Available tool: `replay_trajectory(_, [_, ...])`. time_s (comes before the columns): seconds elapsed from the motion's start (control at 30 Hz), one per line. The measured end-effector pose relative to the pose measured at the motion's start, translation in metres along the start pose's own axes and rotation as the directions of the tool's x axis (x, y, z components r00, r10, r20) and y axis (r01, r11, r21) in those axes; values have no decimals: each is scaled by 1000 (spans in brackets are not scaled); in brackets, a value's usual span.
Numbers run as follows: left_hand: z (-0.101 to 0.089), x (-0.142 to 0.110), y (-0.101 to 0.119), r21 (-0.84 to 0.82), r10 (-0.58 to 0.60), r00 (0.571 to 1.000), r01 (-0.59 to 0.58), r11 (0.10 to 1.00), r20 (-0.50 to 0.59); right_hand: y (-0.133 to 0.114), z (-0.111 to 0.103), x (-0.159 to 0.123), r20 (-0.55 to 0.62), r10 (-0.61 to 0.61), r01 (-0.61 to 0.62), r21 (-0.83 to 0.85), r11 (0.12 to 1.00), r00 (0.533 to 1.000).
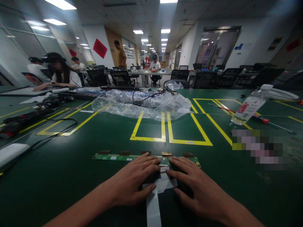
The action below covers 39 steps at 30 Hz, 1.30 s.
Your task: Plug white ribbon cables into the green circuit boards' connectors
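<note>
A long, narrow green circuit board [121,158] with brown tabs along its far edge lies across the dark green table in front of me. From its middle a white flat ribbon cable [153,209] runs towards me, with whitish, partly see-through pieces around its upper part. My left hand [137,176] rests palm down, fingertips on the board left of the cable joint and thumb beside the ribbon. On the other side lies my right hand [199,183], fingers spread, its fingertips at the board and by the joint. Both hands are open; fingers partly hide the board.
Beyond the yellow tape outlines lies crumpled clear plastic wrap [146,105] with black cables [156,94]. A water bottle [248,105] tilts at the right, near a red-handled screwdriver [262,119]. Black tools [26,121] and a white object [13,153] lie left. People sit beyond.
</note>
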<state>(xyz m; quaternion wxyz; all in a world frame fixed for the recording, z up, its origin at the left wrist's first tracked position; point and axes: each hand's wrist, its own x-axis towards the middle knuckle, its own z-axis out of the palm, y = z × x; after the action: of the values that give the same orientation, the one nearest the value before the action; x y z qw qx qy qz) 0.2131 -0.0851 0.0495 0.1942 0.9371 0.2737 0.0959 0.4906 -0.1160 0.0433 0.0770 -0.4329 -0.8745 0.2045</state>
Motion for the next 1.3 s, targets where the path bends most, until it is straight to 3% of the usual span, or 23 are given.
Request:
replay_trajectory(0.27, [0, 0, -1, 68, 64, 997, -61, 996, -45, -1, 1, 0, -4, -7, 7, 1, 1000, 1000])
replay_trajectory(0.7, [0, -2, -8, 137, 27, 1000, -27, 990, 2, 2, -2, -1, -47, 17, -13, 75, 997, 999])
replay_trajectory(1.03, [-3, -2, -6, 197, 1, 999, -10, 980, 45, 2, -4, 0, -18, 49, -48, 75, 996, 999])
replay_trajectory(1.3, [-2, -2, -7, 101, 72, 997, -68, 992, -34, 2, -6, 1, -17, 50, -48, 90, 995, 999])
